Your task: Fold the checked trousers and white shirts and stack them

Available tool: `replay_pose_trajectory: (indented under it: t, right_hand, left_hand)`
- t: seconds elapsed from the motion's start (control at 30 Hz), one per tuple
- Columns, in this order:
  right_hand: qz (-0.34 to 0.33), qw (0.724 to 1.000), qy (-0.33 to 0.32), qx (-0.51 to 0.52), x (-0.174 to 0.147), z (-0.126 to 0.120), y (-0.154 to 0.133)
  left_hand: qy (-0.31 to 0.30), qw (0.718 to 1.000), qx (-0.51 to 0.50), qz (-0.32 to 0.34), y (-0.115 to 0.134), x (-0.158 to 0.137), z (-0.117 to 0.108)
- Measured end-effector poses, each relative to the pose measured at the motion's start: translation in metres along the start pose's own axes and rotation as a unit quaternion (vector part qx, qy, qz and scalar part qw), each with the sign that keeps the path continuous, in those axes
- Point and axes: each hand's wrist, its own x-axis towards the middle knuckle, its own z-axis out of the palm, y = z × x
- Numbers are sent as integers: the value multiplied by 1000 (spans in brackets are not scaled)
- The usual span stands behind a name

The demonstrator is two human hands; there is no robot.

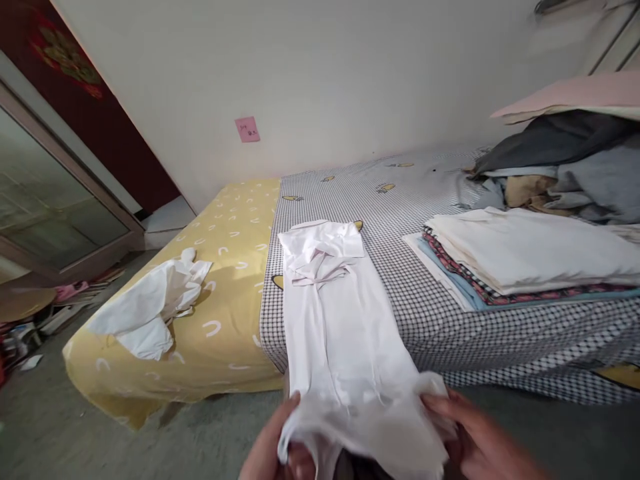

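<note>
A long white satiny garment (345, 320) lies lengthwise over the checked bed cover, and its near end hangs past the bed's front edge. Its far end is folded and bunched. My left hand (277, 437) grips the near end at its left side, thumb on top. At the right side of that end, my right hand (465, 427) pinches the cloth, some of it bunched by the thumb. Between both hands the fabric is lifted and slightly blurred. Most of the fingers are hidden under the cloth.
A crumpled white cloth (155, 307) lies on the yellow sheet (235, 267) at left. To the right, a stack of folded fabrics (530, 253) sits on the checked cover (400, 220), with a heap of dark and grey clothes (575, 157) behind. Clutter (35, 327) lines the floor at far left.
</note>
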Motion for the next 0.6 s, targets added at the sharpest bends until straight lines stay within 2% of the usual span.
replay_pose_trajectory:
  t: [0.03, 0.1, 0.13, 0.17, 0.23, 0.3, 0.4, 0.5, 0.6]
  right_hand:
    - [-7, 1000, -3, 5, 13, 8, -13]
    - [-19, 999, -25, 16, 42, 26, -38]
    - [-29, 998, -45, 29, 56, 34, -50]
    - [-45, 996, -58, 46, 68, 40, -59]
    - [-75, 993, -56, 76, 87, 46, -70]
    - [-99, 990, -15, 95, 96, 39, -69]
    - [-157, 982, 65, 88, 95, 11, -52]
    - [-222, 964, 149, 17, 87, -22, -29]
    - [-251, 943, 212, -61, 78, -41, -10]
  left_hand:
    - [-32, 998, -59, -1, 17, 6, 15]
    - [-89, 990, -93, 61, 52, 20, 44]
    - [-92, 987, -78, 110, 67, 27, 56]
    - [-67, 984, -79, 148, 80, 34, 65]
    - [-29, 977, -89, 193, 95, 44, 71]
    - [-12, 972, -102, 212, 93, 51, 62]
    - [29, 963, -93, 252, 70, 56, 28]
    - [107, 944, -64, 306, 40, 60, -11]
    - [157, 932, 23, 326, 15, 64, -37]
